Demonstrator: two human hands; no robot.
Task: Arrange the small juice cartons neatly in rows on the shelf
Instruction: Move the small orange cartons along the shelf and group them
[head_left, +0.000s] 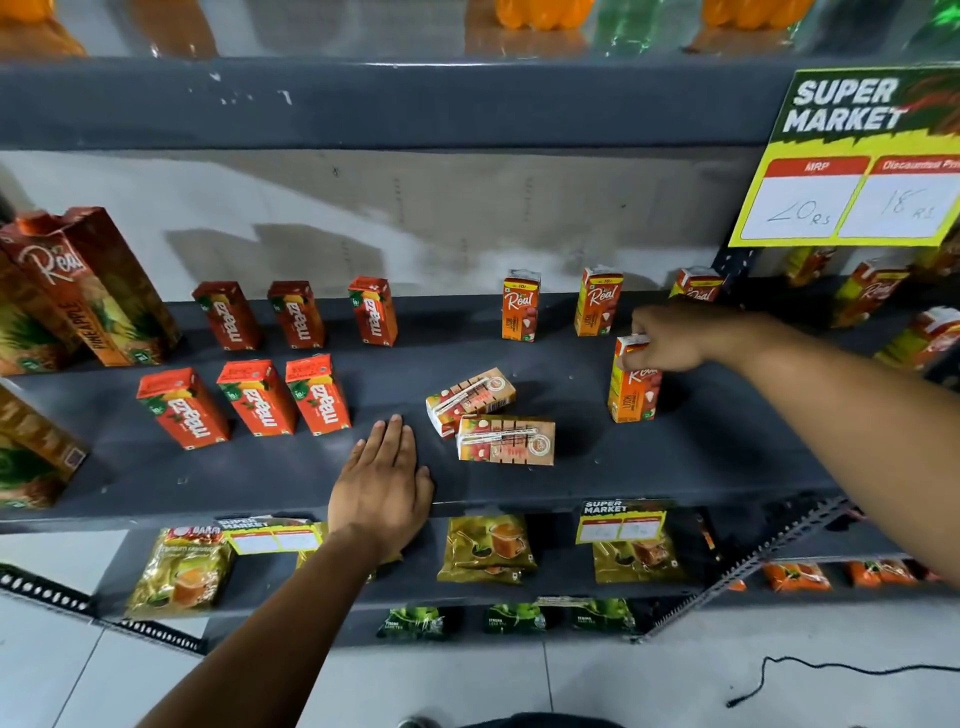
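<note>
On the dark grey shelf (311, 478), several small red Maaza cartons (257, 397) stand in two rows at the left. Small orange Real cartons (521, 306) stand along the back at the right. My right hand (670, 338) grips the top of one upright Real carton (631, 395) standing in front of them. Two small cartons (470, 400) (506, 440) lie flat on their sides mid-shelf. My left hand (384, 483) rests flat on the shelf's front edge, fingers spread, just left of the lying cartons and holding nothing.
Tall Real pineapple cartons (88, 291) stand at the far left. A yellow price sign (852, 156) hangs at the upper right, with more cartons behind it. Gold pouches (488, 548) lie on the shelf below. A black cable (831, 670) runs across the tiled floor.
</note>
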